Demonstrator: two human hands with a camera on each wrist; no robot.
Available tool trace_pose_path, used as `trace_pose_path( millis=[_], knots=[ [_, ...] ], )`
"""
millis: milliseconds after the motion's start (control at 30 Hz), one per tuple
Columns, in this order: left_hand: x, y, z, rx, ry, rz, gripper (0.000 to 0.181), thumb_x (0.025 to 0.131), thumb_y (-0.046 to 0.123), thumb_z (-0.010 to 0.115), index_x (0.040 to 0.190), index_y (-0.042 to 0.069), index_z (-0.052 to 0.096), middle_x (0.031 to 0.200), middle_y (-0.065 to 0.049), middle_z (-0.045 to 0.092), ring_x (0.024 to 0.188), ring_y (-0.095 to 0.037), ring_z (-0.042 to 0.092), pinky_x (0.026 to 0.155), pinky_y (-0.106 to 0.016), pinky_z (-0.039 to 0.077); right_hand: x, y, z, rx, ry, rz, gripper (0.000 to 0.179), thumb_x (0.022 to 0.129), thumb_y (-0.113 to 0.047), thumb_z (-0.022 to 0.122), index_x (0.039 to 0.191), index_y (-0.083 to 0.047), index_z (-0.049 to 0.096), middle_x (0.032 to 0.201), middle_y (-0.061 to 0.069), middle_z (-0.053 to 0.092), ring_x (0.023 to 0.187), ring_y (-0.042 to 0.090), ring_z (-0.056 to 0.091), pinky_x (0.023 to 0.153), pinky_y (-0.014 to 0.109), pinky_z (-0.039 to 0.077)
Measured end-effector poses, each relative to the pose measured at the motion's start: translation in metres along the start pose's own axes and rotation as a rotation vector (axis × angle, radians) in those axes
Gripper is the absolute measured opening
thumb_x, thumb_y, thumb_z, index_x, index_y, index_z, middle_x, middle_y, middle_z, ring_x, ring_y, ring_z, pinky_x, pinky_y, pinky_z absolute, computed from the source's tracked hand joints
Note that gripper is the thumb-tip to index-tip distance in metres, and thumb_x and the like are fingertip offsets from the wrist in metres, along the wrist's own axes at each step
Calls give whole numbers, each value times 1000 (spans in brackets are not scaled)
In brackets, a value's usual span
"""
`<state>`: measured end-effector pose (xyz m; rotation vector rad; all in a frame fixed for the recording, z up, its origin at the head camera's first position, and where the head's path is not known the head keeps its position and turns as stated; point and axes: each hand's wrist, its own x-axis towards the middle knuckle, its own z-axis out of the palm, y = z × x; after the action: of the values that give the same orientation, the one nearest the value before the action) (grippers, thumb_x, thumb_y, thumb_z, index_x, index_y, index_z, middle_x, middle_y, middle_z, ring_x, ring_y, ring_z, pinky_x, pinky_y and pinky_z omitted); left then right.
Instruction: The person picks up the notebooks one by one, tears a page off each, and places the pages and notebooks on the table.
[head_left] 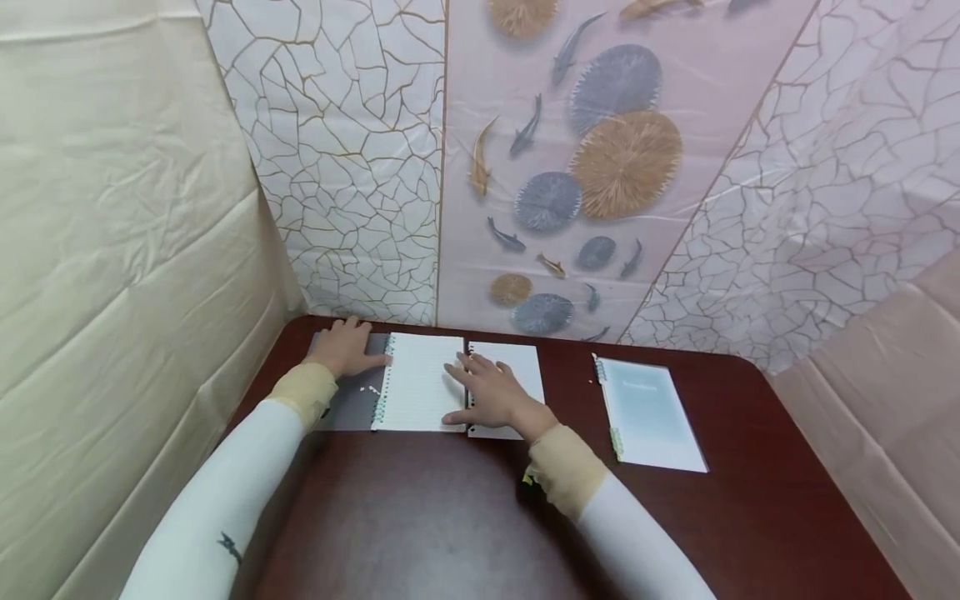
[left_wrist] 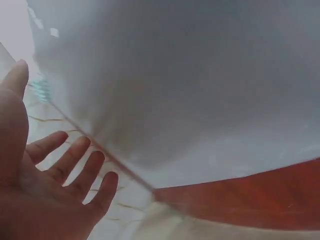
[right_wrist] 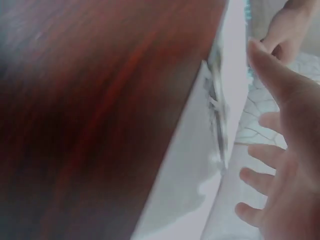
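A spiral notebook lies spread out at the far left of the table, its lined white page (head_left: 422,383) to the right of teal rings (head_left: 380,408) and its grey cover (head_left: 348,410) to the left. On the upper part of that cover is my left hand (head_left: 347,346), fingers spread, thumb reaching to the rings. My right hand (head_left: 491,393) spreads over the lined page's right edge and overlaps a second white sheet (head_left: 528,375) with dark rings. In the right wrist view, the fingers of my right hand (right_wrist: 275,170) are spaced apart and grip nothing.
Further right on the dark red table (head_left: 420,508) lies another ring-bound notebook (head_left: 648,412) with a pale blue cover. Small white bits (head_left: 371,389) show on the grey cover. Patterned cloth (head_left: 360,167) hangs behind the table, and cream cloth (head_left: 127,250) hangs at the left.
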<state>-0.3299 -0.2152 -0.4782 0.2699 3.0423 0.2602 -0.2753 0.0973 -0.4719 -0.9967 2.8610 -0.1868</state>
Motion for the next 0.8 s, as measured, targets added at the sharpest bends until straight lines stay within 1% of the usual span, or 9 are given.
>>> trace_pose_path(
  millis=[67, 133, 300, 400, 500, 567, 667, 733, 800],
  knots=[
    [3, -6, 4, -5, -3, -38, 99, 92, 68, 71, 155, -5, 46, 156, -34, 39, 143, -54, 39, 112, -71, 38, 4, -3, 6, -20, -49, -2, 97, 90, -73, 69, 166, -20, 39, 173, 13, 28, 158, 40, 27, 121, 67, 27],
    [5, -12, 7, -32, -3, -49, 102, 88, 70, 74, 154, -3, 48, 154, -35, 39, 141, -54, 38, 112, -72, 38, 5, -5, 10, -27, -84, 3, 98, 90, -75, 68, 166, -20, 40, 174, 12, 27, 159, 37, 26, 123, 66, 25],
    [10, -21, 11, -86, 7, -54, 103, 80, 75, 78, 150, 4, 51, 148, -34, 37, 137, -52, 35, 110, -72, 36, 7, -8, 11, -16, -101, 10, 98, 89, -73, 71, 165, -19, 42, 174, 12, 27, 160, 35, 25, 124, 65, 23],
    [13, -23, 11, -119, 3, -69, 98, 79, 76, 78, 145, 8, 52, 145, -33, 36, 135, -52, 35, 108, -72, 34, 7, -9, 10, 6, -99, 4, 98, 88, -71, 73, 164, -17, 43, 173, 13, 28, 160, 35, 25, 124, 65, 23],
    [16, -24, 8, -132, 6, -88, 88, 83, 75, 74, 138, 10, 52, 142, -33, 39, 133, -52, 38, 107, -73, 33, 7, -9, 10, 19, -101, -1, 98, 88, -70, 74, 163, -15, 44, 173, 15, 29, 160, 35, 25, 124, 65, 23],
    [17, -24, 5, -130, 19, -102, 81, 88, 72, 71, 134, 9, 53, 142, -33, 44, 134, -53, 39, 107, -75, 30, 8, -8, 11, 17, -100, -3, 97, 88, -70, 74, 163, -15, 45, 173, 15, 29, 160, 35, 25, 124, 65, 23],
    [17, -26, -4, -86, 41, -142, 82, 95, 66, 67, 143, 1, 52, 148, -37, 44, 140, -57, 35, 111, -79, 24, 9, -5, 11, 7, -95, -6, 98, 88, -71, 73, 163, -16, 45, 173, 15, 29, 160, 34, 25, 124, 64, 24],
    [14, -29, -12, -66, 53, -184, 87, 97, 62, 66, 147, -7, 49, 151, -41, 40, 142, -59, 32, 112, -81, 22, 10, -4, 12, 3, -90, -8, 99, 87, -72, 74, 163, -16, 45, 172, 15, 29, 160, 33, 25, 125, 63, 24],
    [10, -32, -20, -56, 56, -231, 91, 98, 59, 66, 151, -12, 44, 153, -46, 32, 143, -63, 29, 111, -82, 23, 11, -3, 12, 4, -87, -10, 99, 87, -72, 74, 163, -16, 45, 172, 15, 29, 160, 33, 25, 125, 62, 24]
  ],
)
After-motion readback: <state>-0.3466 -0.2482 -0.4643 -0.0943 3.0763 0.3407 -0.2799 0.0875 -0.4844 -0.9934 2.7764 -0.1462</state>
